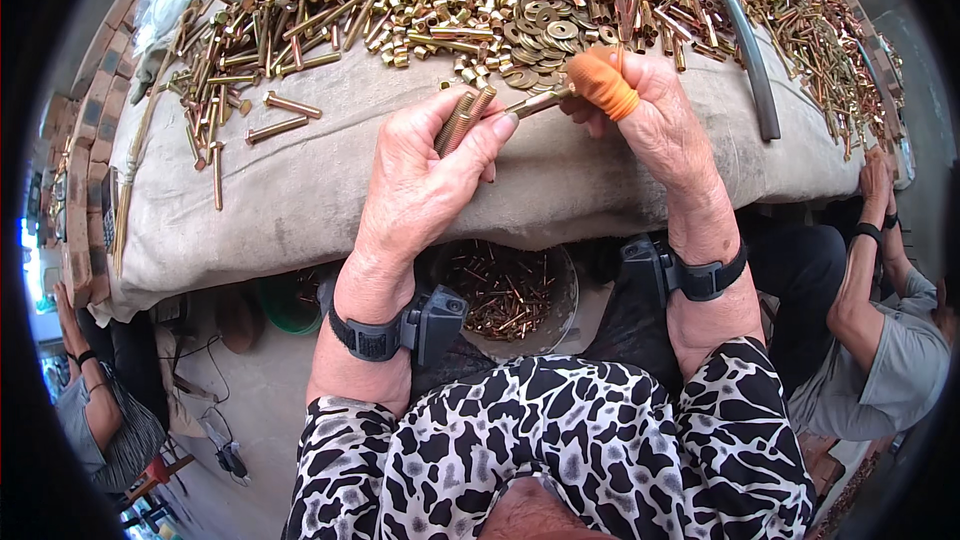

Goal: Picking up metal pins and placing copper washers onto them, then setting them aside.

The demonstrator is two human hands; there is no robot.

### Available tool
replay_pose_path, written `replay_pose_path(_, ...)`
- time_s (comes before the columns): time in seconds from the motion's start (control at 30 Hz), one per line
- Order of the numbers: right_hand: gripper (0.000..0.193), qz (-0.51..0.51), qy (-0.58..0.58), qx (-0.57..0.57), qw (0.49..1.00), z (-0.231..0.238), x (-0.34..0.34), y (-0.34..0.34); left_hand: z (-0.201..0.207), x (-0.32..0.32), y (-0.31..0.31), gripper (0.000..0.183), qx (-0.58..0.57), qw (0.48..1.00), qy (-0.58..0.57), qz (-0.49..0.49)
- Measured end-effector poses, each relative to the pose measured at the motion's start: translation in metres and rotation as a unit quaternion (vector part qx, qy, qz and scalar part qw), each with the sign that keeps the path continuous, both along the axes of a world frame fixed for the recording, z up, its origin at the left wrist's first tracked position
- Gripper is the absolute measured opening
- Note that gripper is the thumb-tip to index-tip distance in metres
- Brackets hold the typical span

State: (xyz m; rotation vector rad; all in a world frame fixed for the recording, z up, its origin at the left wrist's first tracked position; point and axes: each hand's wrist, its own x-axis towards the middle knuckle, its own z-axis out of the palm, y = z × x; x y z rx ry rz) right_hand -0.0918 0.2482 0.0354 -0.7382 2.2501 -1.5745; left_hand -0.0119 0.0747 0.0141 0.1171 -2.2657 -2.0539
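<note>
My left hand [430, 175] grips a small bundle of brass-coloured bolts [462, 118] and pinches the end of one more bolt [538, 103] between thumb and forefinger. My right hand [650, 115], with an orange rubber cot on the thumb [603, 83], holds the other end of that bolt. Both hands hover over the near edge of a table covered in grey cloth [300, 190]. A big heap of brass bolts, nuts and washers [450, 0] lies just beyond the hands. Black bands with small boxes sit on both wrists.
A round bucket [505, 295] of bolts stands under the table between my knees. A grey curved bar [750, 50] splits off another bolt pile [820, 30] on the right. One person [880, 340] sits at right, another [100, 410] at lower left. Loose bolts [280, 115] lie on the cloth.
</note>
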Motion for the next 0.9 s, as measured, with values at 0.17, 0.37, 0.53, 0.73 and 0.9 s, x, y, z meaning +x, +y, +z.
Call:
replay_pose_path(0.17,0.015,-0.028,0.116,-0.192,0.974,-0.008,0.004,-0.008,0.000,0.000,-0.002,0.015,0.028,0.999,-0.009,0.025)
replay_pose_path(0.37,0.018,-0.014,0.040,-0.071,0.997,-0.004,0.003,-0.002,0.001,0.000,-0.001,0.015,0.016,1.000,-0.003,0.003)
replay_pose_path(0.53,0.037,0.078,-0.025,-0.244,0.966,-0.021,0.003,-0.015,0.003,0.003,0.006,0.015,0.074,0.997,-0.010,-0.026)
replay_pose_path(0.73,0.079,0.217,0.021,-0.249,0.944,-0.020,0.020,-0.032,0.005,0.001,-0.004,0.012,0.182,0.975,0.097,0.079)
replay_pose_path(0.9,0.079,0.170,0.010,-0.214,0.962,-0.026,0.015,-0.028,0.002,0.000,0.002,0.015,0.178,0.975,0.088,0.096)
